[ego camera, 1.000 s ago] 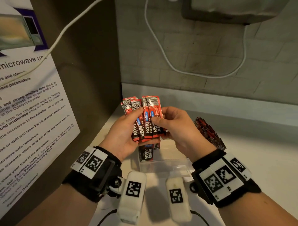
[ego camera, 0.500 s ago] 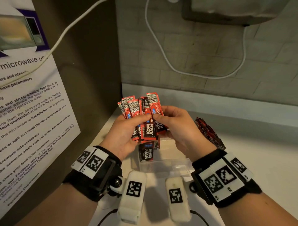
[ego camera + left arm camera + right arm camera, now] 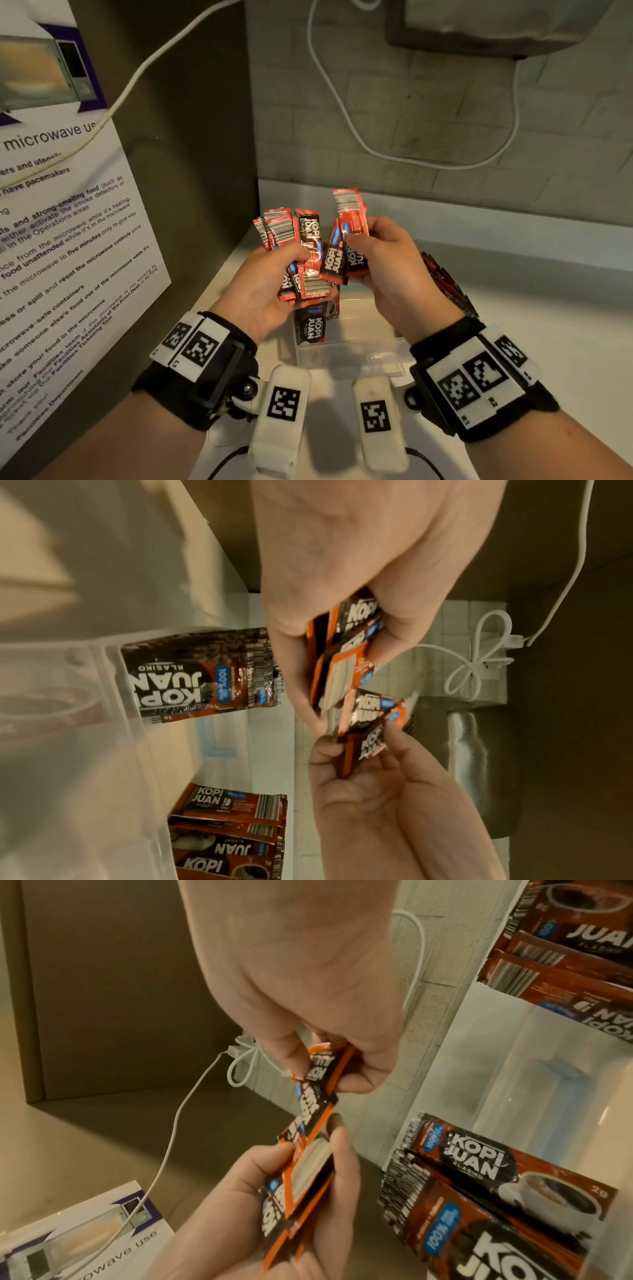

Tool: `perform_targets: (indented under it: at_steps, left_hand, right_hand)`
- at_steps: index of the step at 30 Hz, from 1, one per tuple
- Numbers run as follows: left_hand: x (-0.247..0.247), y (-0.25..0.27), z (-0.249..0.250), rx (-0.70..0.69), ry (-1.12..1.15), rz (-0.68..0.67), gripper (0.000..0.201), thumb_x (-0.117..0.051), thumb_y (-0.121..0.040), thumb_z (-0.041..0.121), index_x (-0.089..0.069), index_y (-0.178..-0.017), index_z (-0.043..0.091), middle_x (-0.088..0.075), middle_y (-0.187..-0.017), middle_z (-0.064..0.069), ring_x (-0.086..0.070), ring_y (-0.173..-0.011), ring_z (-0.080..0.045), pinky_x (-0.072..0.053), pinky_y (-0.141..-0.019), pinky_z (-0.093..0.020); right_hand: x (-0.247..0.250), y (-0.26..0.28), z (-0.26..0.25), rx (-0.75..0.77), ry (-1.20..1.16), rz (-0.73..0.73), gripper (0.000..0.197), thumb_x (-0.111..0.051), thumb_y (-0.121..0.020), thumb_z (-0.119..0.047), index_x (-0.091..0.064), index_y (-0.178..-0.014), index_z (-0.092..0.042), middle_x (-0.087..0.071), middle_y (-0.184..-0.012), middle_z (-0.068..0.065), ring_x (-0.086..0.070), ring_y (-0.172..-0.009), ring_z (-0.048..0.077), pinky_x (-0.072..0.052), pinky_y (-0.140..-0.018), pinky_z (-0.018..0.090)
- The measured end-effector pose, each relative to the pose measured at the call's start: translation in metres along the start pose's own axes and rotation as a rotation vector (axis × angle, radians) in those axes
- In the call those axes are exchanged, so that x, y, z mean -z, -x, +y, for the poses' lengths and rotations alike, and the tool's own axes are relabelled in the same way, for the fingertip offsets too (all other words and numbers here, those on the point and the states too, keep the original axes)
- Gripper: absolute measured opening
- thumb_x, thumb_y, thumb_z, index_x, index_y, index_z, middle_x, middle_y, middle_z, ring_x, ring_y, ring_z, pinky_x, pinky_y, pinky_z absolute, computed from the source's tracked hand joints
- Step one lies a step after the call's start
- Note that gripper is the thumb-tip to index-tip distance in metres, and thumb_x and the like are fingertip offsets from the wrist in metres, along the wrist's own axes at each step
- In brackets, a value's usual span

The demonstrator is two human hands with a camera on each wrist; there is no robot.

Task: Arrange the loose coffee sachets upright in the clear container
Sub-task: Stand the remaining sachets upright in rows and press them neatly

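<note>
Above the clear container (image 3: 352, 354), my left hand (image 3: 298, 255) grips a fanned bunch of red and black coffee sachets (image 3: 291, 236). My right hand (image 3: 356, 246) pinches two or three more sachets (image 3: 347, 219) just to the right, their lower ends still touching the bunch. Several sachets (image 3: 310, 327) stand upright at the container's left end. A loose pile of sachets (image 3: 445, 284) lies on the counter behind my right wrist. The left wrist view has the left hand's bunch (image 3: 346, 653) above the right hand's sachets (image 3: 369, 729). In the right wrist view the pinched sachets (image 3: 318, 1085) meet the bunch (image 3: 301, 1177).
A brown side panel with a microwave notice (image 3: 68, 240) closes off the left. A white cable (image 3: 342, 102) hangs down the tiled back wall below a metal appliance (image 3: 496, 27). The white counter (image 3: 548, 325) runs on to the right.
The single fan held by both hands has split. My right hand has drawn a few sachets up and to the right, away from the bunch that stays in my left hand.
</note>
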State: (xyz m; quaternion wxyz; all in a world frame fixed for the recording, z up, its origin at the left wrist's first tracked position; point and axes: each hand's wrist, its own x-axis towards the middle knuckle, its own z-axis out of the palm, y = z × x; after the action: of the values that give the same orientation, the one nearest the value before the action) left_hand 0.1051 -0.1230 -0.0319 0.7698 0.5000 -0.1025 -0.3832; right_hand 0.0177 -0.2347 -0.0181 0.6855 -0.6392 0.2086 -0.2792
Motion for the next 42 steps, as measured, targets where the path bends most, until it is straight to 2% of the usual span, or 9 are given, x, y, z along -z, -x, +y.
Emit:
perform_targets:
  at_steps: [5,9,13,17,22,25,32,39,42]
  left_hand:
    - [0.003,0.001,0.001,0.070,0.074,-0.007,0.017,-0.051,-0.089,0.006,-0.060,-0.103,0.007,-0.071,-0.079,-0.011,-0.069,-0.065,-0.021,-0.059,-0.061,-0.043]
    - [-0.003,0.003,0.006,0.081,0.112,-0.024,0.031,-0.067,-0.082,0.032,-0.064,-0.106,0.012,-0.066,-0.085,-0.007,-0.060,-0.067,-0.018,-0.052,-0.055,-0.033]
    - [-0.006,0.005,0.008,0.038,0.105,-0.111,0.050,-0.061,-0.077,0.044,-0.066,-0.118,0.015,-0.071,-0.110,-0.011,-0.070,-0.088,-0.024,-0.054,-0.079,-0.039]
    - [-0.006,0.008,0.010,0.030,0.142,-0.130,0.049,-0.059,-0.080,0.046,-0.065,-0.117,0.014,-0.071,-0.112,-0.015,-0.067,-0.104,-0.028,-0.049,-0.096,-0.047]
    - [-0.002,0.002,0.006,-0.046,0.106,-0.021,0.034,-0.066,-0.081,0.003,-0.063,-0.114,0.012,-0.071,-0.103,-0.015,-0.069,-0.082,-0.027,-0.055,-0.068,-0.037]
    - [-0.003,0.000,0.007,-0.120,0.120,0.034,0.036,-0.067,-0.079,-0.003,-0.062,-0.111,0.012,-0.071,-0.091,-0.011,-0.069,-0.070,-0.022,-0.047,-0.047,-0.026]
    - [-0.011,0.001,0.000,-0.248,-0.001,0.077,0.045,-0.071,-0.077,-0.005,-0.060,-0.118,0.008,-0.070,-0.085,-0.006,-0.068,-0.065,-0.017,-0.048,-0.045,-0.025]
    - [-0.003,0.000,0.006,-0.199,0.043,0.096,0.033,-0.071,-0.082,0.005,-0.059,-0.111,0.013,-0.068,-0.094,-0.005,-0.068,-0.071,-0.014,-0.049,-0.048,-0.026]
    - [0.011,-0.003,0.014,-0.193,0.099,0.136,0.030,-0.070,-0.083,0.006,-0.060,-0.111,0.013,-0.069,-0.092,-0.003,-0.068,-0.069,-0.012,-0.049,-0.049,-0.026]
  right_hand:
    - [0.005,0.002,-0.005,0.316,-0.090,-0.053,0.031,-0.061,-0.078,0.015,-0.062,-0.076,-0.016,-0.069,-0.085,-0.006,-0.062,-0.083,0.009,-0.050,-0.071,0.020]
    - [0.006,0.005,-0.005,0.420,-0.046,-0.128,0.031,-0.076,-0.061,0.006,-0.071,-0.061,-0.025,-0.057,-0.113,-0.003,-0.059,-0.107,0.010,-0.051,-0.082,0.022]
    - [0.003,0.009,0.003,0.384,0.051,-0.119,0.030,-0.078,-0.060,0.004,-0.073,-0.060,-0.025,-0.052,-0.118,-0.001,-0.055,-0.116,0.025,-0.051,-0.094,0.045]
    - [0.004,0.008,0.006,0.347,0.051,-0.093,0.031,-0.071,-0.069,0.017,-0.071,-0.065,-0.014,-0.059,-0.098,0.003,-0.062,-0.095,0.013,-0.057,-0.078,0.032]
    - [0.003,0.011,0.002,0.239,0.067,-0.114,0.034,-0.044,-0.085,0.014,-0.068,-0.072,-0.006,-0.066,-0.083,0.004,-0.064,-0.075,0.010,-0.052,-0.063,0.023]
    - [0.001,0.011,-0.001,0.223,0.112,-0.045,0.018,-0.058,-0.087,0.002,-0.064,-0.088,-0.015,-0.064,-0.074,-0.001,-0.060,-0.062,0.006,-0.048,-0.057,0.022]
    - [-0.003,0.010,-0.005,0.302,0.667,0.019,0.014,-0.067,-0.084,-0.009,-0.072,-0.095,-0.015,-0.071,-0.078,0.000,-0.067,-0.075,0.018,-0.057,-0.072,0.039]
    - [0.024,0.002,-0.005,0.013,0.312,0.136,0.015,-0.063,-0.084,0.004,-0.065,-0.080,-0.010,-0.063,-0.070,0.003,-0.056,-0.050,0.003,-0.042,-0.046,0.015]
    - [0.039,-0.005,0.010,-0.101,0.328,0.230,0.017,-0.064,-0.084,0.004,-0.065,-0.078,-0.012,-0.065,-0.074,0.004,-0.059,-0.057,0.004,-0.043,-0.048,0.017]
